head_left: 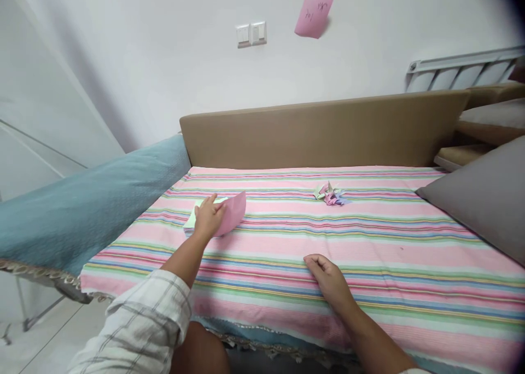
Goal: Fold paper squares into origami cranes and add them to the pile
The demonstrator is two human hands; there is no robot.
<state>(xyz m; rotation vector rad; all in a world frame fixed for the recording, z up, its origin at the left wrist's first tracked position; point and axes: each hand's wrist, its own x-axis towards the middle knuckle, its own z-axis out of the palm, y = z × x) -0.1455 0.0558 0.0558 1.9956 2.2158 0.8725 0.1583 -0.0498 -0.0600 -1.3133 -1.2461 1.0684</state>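
Note:
My left hand (208, 217) reaches out over a small stack of coloured paper squares (192, 216) on the striped cloth and pinches the top pink sheet (233, 212), which lifts and curls off the stack. A pale green sheet shows beneath it. My right hand (330, 281) rests on the striped cloth (389, 253) near its front edge, fingers loosely curled, with nothing in it. Farther back to the right lies a small pile of folded paper pieces (331, 194) in pink, green and purple.
A tan sofa backrest (324, 130) runs behind the cloth. A blue throw (90, 199) covers the left arm and a grey cushion (488, 196) sits on the right. A pink note (314, 14) and light switches (251, 34) are on the wall.

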